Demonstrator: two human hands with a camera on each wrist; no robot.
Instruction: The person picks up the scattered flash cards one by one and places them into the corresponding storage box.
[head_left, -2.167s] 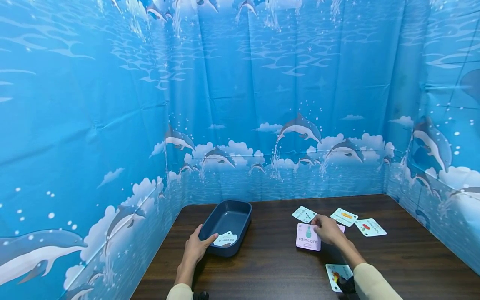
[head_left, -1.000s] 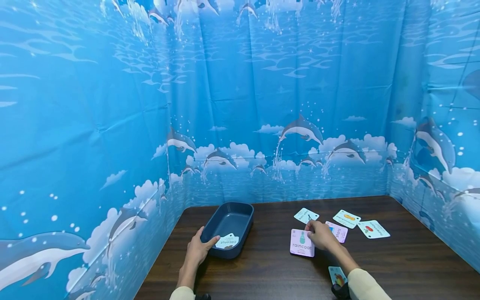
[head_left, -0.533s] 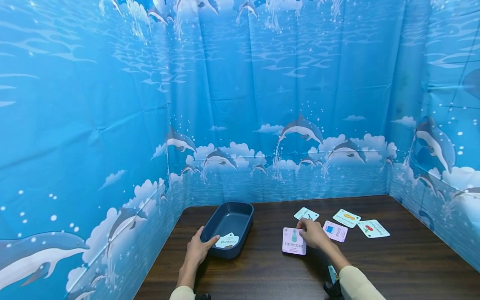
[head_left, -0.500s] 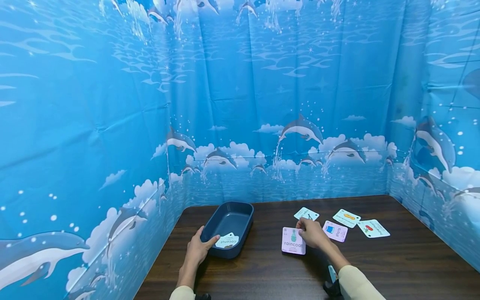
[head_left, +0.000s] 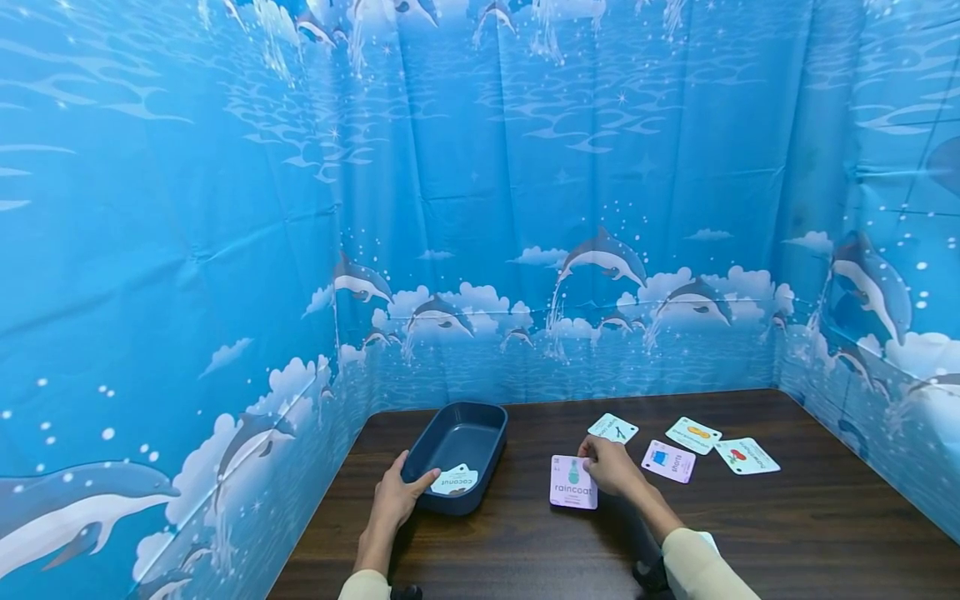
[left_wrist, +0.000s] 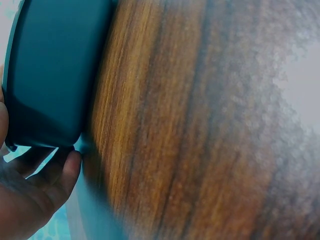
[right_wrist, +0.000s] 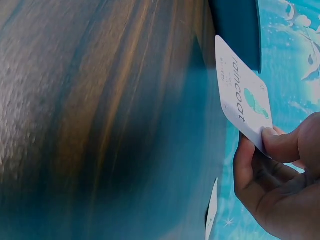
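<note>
My right hand [head_left: 611, 467] pinches a pink card [head_left: 573, 483] by its edge, thumb on the printed face and fingers behind. The card reads "raincoat" and is held tilted above the table, as the right wrist view also shows. At the left, my left hand [head_left: 393, 496] holds the near corner of a dark blue rectangular tray [head_left: 491, 462], with the thumb over the rim and the fingers against the outside wall [left_wrist: 55, 65]. Inside the tray's near end lies a white "coconut" card [head_left: 453, 480] over at least one other card.
Right of my right hand lie a pink "shorts" card [head_left: 669, 461], a card with an orange picture [head_left: 693, 435] and a card with a red picture [head_left: 747, 457]. Another white card [head_left: 612, 427] lies behind the hand. My right sleeve mostly covers one more card [head_left: 708, 540]. Dolphin-printed curtains surround the brown table [head_left: 517, 550].
My right hand has carried the raincoat card leftward, away from the shorts card, which now shows fully. The left hand keeps its hold on the tray.
</note>
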